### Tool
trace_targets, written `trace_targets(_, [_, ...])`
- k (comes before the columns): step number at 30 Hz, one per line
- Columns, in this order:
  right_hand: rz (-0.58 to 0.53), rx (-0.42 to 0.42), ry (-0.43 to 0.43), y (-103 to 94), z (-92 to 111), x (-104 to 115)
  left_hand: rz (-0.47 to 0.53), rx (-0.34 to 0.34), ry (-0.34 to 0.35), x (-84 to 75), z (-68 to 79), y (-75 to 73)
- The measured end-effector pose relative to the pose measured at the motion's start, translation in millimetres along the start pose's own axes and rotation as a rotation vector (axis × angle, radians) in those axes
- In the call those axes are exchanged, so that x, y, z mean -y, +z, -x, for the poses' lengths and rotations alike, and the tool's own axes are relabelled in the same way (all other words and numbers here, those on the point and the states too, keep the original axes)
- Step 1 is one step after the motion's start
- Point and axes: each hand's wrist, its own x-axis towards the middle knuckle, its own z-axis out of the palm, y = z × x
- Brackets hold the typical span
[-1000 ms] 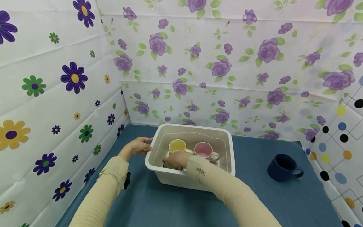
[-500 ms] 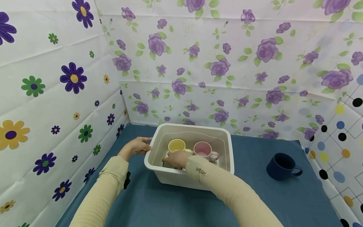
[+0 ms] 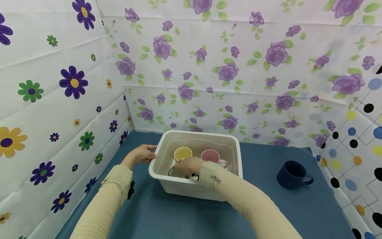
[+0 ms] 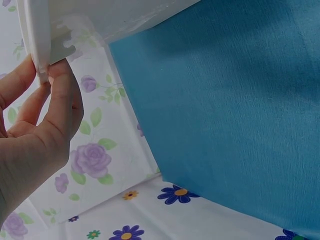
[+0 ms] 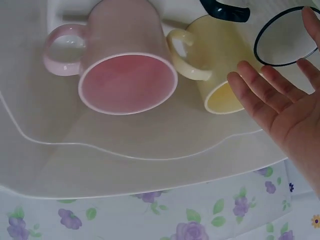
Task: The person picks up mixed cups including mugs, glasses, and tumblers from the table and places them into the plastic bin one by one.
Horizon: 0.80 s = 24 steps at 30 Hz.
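A white plastic bin [image 3: 191, 190] stands on the table. My left hand [image 3: 140, 154] pinches its left rim between thumb and fingers. Inside the bin, my right hand [image 3: 189, 165] is over a white mug with a dark rim [image 5: 282, 40]. In the right wrist view its fingers are spread and loosely extended, with the thumb overlapping that rim. The mug's dark handle [image 5: 225, 11] points away from the hand. Beside it a yellow mug [image 5: 227, 60] sits upright, partly behind the fingertips. A pink mug [image 5: 125, 80] stands farther right in the bin.
A navy mug [image 3: 292, 175] stands upright on the blue tablecloth [image 3: 262, 199], right of the bin. Flower-patterned sheets [image 3: 179, 79] rise behind and to the left, and a dotted sheet [image 3: 358, 159] hangs at the right.
My right hand has shifted slightly right within the bin, so the dark handle of the white mug now shows. The left hand keeps its hold. The head view has turned slightly to the right.
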Motion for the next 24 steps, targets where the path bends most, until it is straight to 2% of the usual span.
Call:
trace_targets(2, [0.031,0.001,-0.011,1.7,1.5,-2.3,-0.006,0.002,-0.003,-0.3,-0.1,0.9])
trace_targets(3, [0.107,-0.003,-0.049,2.5,1.9,-3.3,-0.005,0.005,-0.006,-0.5,0.0,1.2])
trace_targets(6, [0.182,0.002,-0.075,4.6,3.0,-5.9,-0.01,0.007,-0.01,-1.1,1.0,1.3])
trace_targets(13, [0.152,0.02,-0.028,3.5,8.8,-10.5,-0.016,0.019,0.023,-5.5,1.9,-0.6])
trace_targets(18, [0.14,0.032,-0.022,4.8,15.0,-11.5,-0.041,0.028,0.012,-5.8,5.3,0.1])
trace_targets(21, [0.143,0.043,-0.034,4.9,20.0,-11.5,-0.05,0.027,0.008,-4.7,6.4,0.9])
trace_targets(24, [0.196,0.042,-0.073,4.3,25.3,-12.6,-0.05,0.025,0.017,-4.4,5.6,1.9])
